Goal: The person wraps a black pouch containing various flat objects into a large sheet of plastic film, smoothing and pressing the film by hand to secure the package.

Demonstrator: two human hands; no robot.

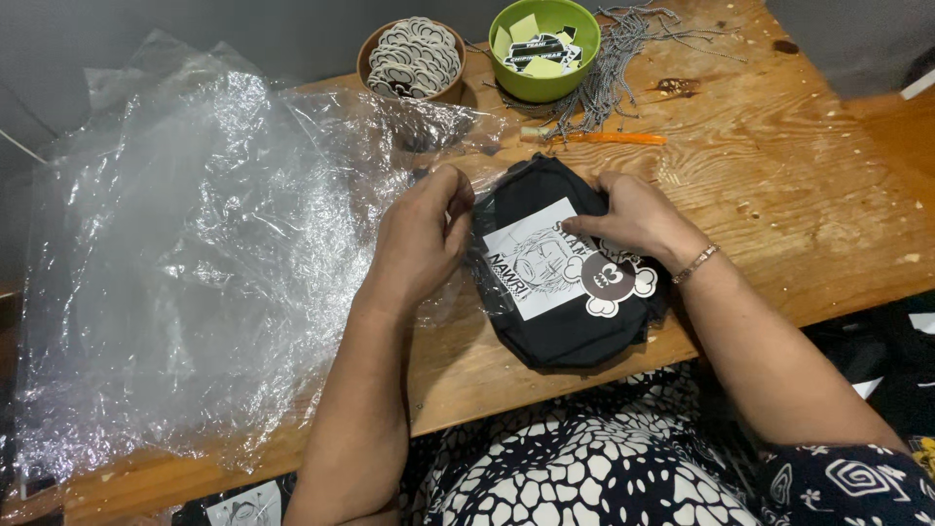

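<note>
The left hand (421,239) is curled, its fingertips pinched on the edge of a clear bag (175,282) just at the left side of a folded black garment (560,312). The right hand (633,216) lies flat on the garment's top, fingers pressed together on a white card (534,261), a bracelet (694,263) at its wrist.

The garment sits at the near edge of the desk (799,195), right of centre. The card on it is rectangular, tilted, with a line drawing and dark lettering. Touching the card's right corner is a round dark sticker (612,280) with white lobes around its rim. The bag spreads crumpled over the whole left half of the desk and hangs past its near edge.

At the far edge stand two bowls: a brown one (412,58) full of black-and-white round stickers, and a green one (544,47) holding pale yellow and black tags. Grey cords (623,58) lie in a heap just right of the green bowl, with an orange pen (609,138) in front of them.

Whether the garment's left end is already inside the bag is hard to make out through the wrinkled film. The garment's far edge is hidden behind both hands. Both forearms reach in from the bottom, above a black-and-white patterned lap.
</note>
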